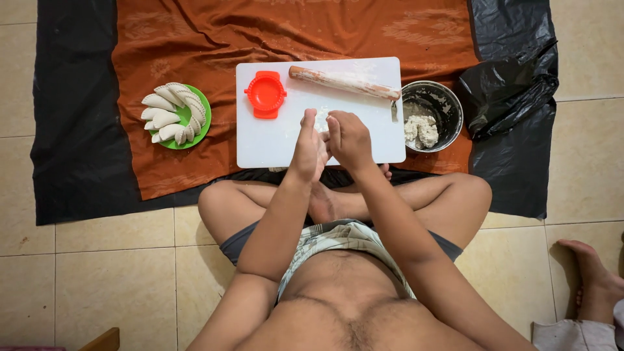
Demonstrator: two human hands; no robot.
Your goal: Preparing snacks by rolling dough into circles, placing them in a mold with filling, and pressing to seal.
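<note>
Person seen from above, shirtless: chest and belly bare, some dark hair along chest midline. Both arms bare to shoulder, no sleeves. No watch, bracelet or ring visible on left hand (307,148) or right hand (349,140). Only garment: dark grey-blue cloth shorts (239,242), short-legged, ending high on thigh. Light patterned fabric in pale green-grey and cream (338,235) bunched at waist, over lap. Legs bare below shorts; feet bare, no socks or shoes.

red press (265,94), green plate (203,104), white board (273,143)
</note>
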